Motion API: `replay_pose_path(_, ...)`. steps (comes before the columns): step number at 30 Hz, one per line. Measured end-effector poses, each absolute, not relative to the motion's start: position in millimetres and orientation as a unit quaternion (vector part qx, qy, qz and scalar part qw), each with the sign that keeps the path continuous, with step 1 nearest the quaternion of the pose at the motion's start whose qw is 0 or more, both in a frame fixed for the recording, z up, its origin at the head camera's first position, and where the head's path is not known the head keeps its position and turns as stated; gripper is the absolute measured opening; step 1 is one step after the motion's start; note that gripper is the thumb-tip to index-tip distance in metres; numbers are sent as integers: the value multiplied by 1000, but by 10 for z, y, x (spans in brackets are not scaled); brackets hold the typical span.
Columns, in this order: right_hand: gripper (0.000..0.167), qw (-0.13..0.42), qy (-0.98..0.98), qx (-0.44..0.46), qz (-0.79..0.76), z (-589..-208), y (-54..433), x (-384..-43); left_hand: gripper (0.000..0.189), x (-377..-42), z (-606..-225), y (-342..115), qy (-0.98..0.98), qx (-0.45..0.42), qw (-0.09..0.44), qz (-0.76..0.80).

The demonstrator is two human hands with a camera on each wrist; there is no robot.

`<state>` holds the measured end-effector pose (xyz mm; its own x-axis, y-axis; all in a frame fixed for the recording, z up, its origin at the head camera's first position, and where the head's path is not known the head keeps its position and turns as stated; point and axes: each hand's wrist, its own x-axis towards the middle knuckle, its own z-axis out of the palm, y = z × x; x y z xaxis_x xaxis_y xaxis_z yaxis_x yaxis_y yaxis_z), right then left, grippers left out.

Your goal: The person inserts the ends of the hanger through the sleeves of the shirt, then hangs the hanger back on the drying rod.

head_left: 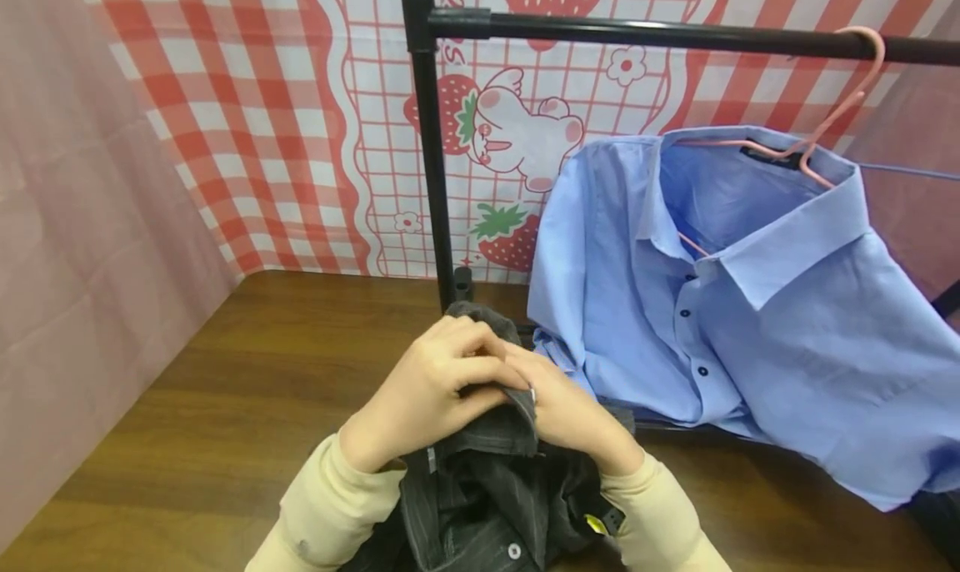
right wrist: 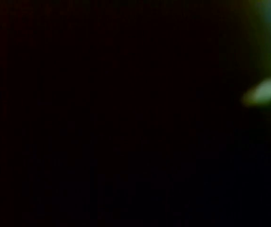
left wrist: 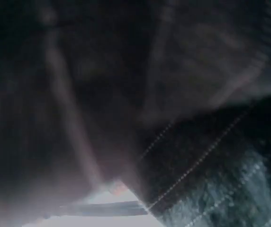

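Note:
A dark grey pinstriped shirt (head_left: 487, 505) is bunched up in front of me, with a white button low on its front. My left hand (head_left: 438, 384) pinches a folded upper edge of it between thumb and curled fingers. From the other side my right hand (head_left: 566, 409) grips the same fold; its fingertips are partly covered by the left hand and the cloth. Close up in the left wrist view, the striped cloth (left wrist: 197, 165) fills most of the picture, blurred and dark. The right wrist view is almost wholly black.
A light blue button-up shirt (head_left: 795, 347) hangs at the right on a pink hanger (head_left: 847, 105), hooked over a black rack bar (head_left: 637, 32). The rack's black upright (head_left: 431, 155) stands behind my hands. Brown wooden tabletop (head_left: 225, 422) extends left.

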<state>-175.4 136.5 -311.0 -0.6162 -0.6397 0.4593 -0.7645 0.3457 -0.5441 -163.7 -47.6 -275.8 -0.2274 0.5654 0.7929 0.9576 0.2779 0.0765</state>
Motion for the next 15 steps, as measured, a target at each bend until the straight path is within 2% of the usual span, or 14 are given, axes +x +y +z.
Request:
replay_pose_path(4,11,185,-816,401,372,-3068,1399,-1755,31,-1591,-2748,-461,-769,-486,323,-260)
replay_pose_path(6,8,227,-801,371,411,-3023,1456,-1759,47,-1588,-2754,-470,-808,-438,305,-248)
replay_pose_path(8,11,270,-775,344,457,-2975,1529,-1761,57,-1595,-2769,-481,-845,-393,279,-231)
replay_pose_path(11,14,334,-733,306,508,-2909,1647,-1764,59,-1612,-2804,-490,-881,-356,226,-215)
replay_pose_path(15,13,398,-704,253,531,-2818,1795,-1753,52,-1645,-2841,-490,-896,-356,168,-204)
